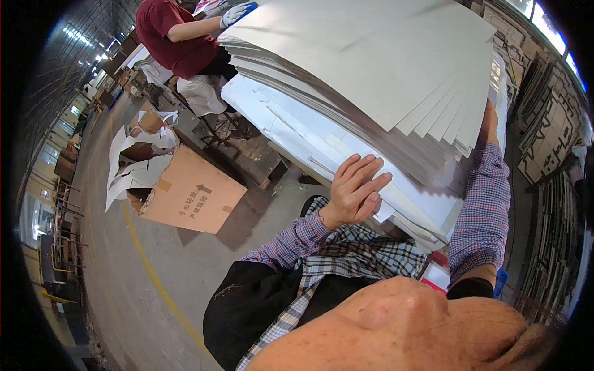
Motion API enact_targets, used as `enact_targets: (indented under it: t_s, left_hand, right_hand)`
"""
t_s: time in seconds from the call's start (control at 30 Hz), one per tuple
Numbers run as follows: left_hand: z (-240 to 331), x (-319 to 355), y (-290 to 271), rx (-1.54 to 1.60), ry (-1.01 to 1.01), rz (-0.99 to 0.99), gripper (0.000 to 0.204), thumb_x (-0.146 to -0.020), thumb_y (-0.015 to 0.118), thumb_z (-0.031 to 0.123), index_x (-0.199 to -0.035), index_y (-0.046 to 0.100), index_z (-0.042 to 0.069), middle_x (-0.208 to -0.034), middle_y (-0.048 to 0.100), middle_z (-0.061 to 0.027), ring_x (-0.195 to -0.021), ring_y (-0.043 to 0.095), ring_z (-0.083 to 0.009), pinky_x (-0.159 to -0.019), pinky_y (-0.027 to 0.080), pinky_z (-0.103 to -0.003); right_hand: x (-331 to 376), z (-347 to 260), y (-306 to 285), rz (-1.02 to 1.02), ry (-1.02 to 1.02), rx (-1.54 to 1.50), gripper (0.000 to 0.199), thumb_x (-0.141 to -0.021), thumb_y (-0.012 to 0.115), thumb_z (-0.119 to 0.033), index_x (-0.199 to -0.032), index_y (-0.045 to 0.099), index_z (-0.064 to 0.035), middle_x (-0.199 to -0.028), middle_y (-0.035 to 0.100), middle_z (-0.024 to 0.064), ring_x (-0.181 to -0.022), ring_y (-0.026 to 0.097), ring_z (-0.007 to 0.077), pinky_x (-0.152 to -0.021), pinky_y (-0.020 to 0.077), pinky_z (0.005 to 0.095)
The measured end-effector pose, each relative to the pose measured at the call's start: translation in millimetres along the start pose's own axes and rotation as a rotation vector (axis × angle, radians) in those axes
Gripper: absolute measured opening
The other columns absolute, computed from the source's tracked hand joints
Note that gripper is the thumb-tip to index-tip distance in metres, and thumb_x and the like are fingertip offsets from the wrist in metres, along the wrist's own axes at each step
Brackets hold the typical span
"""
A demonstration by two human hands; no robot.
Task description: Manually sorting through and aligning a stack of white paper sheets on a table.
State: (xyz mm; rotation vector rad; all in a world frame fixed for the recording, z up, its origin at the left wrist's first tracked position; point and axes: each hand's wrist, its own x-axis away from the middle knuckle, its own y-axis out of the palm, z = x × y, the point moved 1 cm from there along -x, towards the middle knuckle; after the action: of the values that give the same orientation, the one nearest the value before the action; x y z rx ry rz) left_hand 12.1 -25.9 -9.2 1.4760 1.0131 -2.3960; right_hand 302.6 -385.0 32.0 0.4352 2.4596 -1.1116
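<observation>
A thick stack of large grey paperboard sheets (396, 55) lies on the table before me, its near-right corners fanned out in steps. My left hand (356, 188) is by the stack's near side, over the white sheets (291, 123) beneath it. Its fingers are apart and slightly bent, with nothing visible in them. My right hand (489, 123) reaches along the right side of the stack; only its wrist end shows, and the fingers are hidden by the sheets. Both my forearms are in checked sleeves.
At the upper left a person in a dark red shirt (176, 40) rests a gloved hand (238, 13) by the stack's far corner. A brown carton (192, 188) with board scraps stands on the floor to the left. Patterned die boards (550, 130) lean along the right side.
</observation>
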Motion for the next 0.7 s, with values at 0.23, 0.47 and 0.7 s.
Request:
enact_targets:
  t_s: [0.23,0.47,0.7]
  left_hand:
    - [0.0,-0.7,0.6,0.002,0.003,0.001,0.040,-0.097,0.051,0.022,-0.128,0.073,0.010,-0.138,0.064,-0.0181,-0.132,0.058,-0.0347,-0.118,0.035,-0.051]
    - [-1.1,1.6,-1.5,-0.011,-0.003,-0.002,0.039,-0.097,0.051,0.023,-0.125,0.075,0.009,-0.137,0.065,-0.0177,-0.131,0.059,-0.0348,-0.117,0.035,-0.052]
    - [0.8,-0.8,0.7,-0.002,0.001,0.016,0.039,-0.098,0.051,0.023,-0.123,0.076,0.008,-0.134,0.067,-0.0181,-0.130,0.059,-0.0346,-0.116,0.036,-0.051]
  right_hand:
    - [3.2,-5.8,-8.1,-0.012,-0.017,0.022,0.046,-0.091,0.067,-0.036,-0.133,0.066,-0.0162,-0.114,0.074,0.0223,-0.108,0.069,0.0422,-0.087,0.0543,0.0482]
    - [9.3,-26.1,-11.0,-0.029,-0.016,0.008,0.044,-0.092,0.068,-0.035,-0.132,0.067,-0.0168,-0.116,0.074,0.0201,-0.109,0.069,0.0415,-0.087,0.0542,0.0471]
    - [-2.1,4.6,-3.3,0.002,-0.026,0.015,0.043,-0.092,0.068,-0.035,-0.130,0.068,-0.0165,-0.112,0.074,0.0207,-0.107,0.070,0.0418,-0.087,0.0542,0.0472]
